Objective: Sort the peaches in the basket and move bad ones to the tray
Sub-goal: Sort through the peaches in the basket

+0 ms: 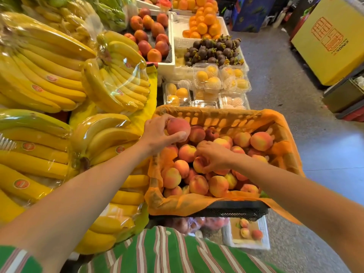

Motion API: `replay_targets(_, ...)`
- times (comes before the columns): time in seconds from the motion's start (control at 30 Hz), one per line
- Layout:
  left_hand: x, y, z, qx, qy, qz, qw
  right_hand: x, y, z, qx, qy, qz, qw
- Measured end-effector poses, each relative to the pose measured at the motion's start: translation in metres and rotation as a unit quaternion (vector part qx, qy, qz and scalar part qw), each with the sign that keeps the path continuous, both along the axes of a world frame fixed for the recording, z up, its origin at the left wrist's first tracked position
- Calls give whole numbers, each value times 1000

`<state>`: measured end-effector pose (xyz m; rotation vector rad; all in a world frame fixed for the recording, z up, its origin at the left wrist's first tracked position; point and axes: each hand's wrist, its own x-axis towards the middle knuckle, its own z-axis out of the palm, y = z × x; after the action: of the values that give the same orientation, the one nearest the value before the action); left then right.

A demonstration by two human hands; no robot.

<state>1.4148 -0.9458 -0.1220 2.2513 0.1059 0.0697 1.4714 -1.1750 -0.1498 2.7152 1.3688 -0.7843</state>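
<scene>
One peach [178, 127] is gripped by the left hand [157, 133] above the far-left corner of the basket [216, 116]. A second peach [198, 164] in the pile is pinched by the right hand [214, 156]. The tray [248, 246] is seen near and right, below the basket's near rim, nearer the right hand. Three tray peaches [245, 232] are counted. Some two dozen are visible in the basket, though no exact count can be made.

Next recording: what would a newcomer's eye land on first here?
The orange-lined basket heaped with peaches, centre, draws the eye, with the left hand gripping a raised peach at its far left corner and the right hand grasping another peach in the heap. Wrapped banana bunches fill the left side; a white tray holding three peaches shows low, below the basket's near right corner.
</scene>
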Motion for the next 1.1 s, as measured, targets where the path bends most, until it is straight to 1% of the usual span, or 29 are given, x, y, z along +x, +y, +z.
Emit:
replay_targets(0.07,-1,1,-1,-8,9,1,1000,-6,4,-8,-40,-72,59,995)
replay_targets(0.17,-4,2,-7,-11,41,7,999,-7,5,-12,-64,-152,101,981)
replay_targets(0.27,-7,2,-9,-13,71,11,997,-7,3,-18,-51,-179,106,977)
replay_targets(0.33,-8,1,-8,-31,83,12,996,-4,1,-20,-27,-163,82,983)
replay_targets(0.4,-10,-1,-5,-64,77,7,995,-1,-3,-11,19,-111,36,993)
replay_targets(0.47,-10,-5,5,-138,64,-7,988,3,-10,5,86,-3,-44,995)
replay_targets(0.5,-10,-9,12,-185,63,-14,981,6,-15,13,120,68,-93,986)
replay_targets(0.57,-9,-16,23,-259,68,-15,963,11,-22,28,182,201,-189,944)
replay_targets(0.6,-8,-20,27,-286,73,-15,955,11,-27,34,201,243,-227,921)
replay_targets(0.67,-6,-26,32,-347,110,-29,931,11,-35,45,214,294,-275,890)
replay_targets(0.73,-5,-32,35,-412,157,-43,897,9,-43,54,217,337,-306,864)
replay_targets(0.87,-7,-43,39,-519,216,-47,826,2,-56,62,244,434,-340,798)
replay_targets(0.9,-7,-45,40,-534,223,-49,814,1,-59,63,248,454,-347,783)
replay_targets(0.93,-7,-48,41,-538,228,-51,810,-1,-61,64,252,474,-357,765)
replay_targets(1.0,-7,-54,44,-530,237,-59,812,-2,-66,64,253,517,-375,727)
replay_targets(1.1,-6,-60,44,-527,249,-87,808,-5,-70,68,257,541,-415,685)
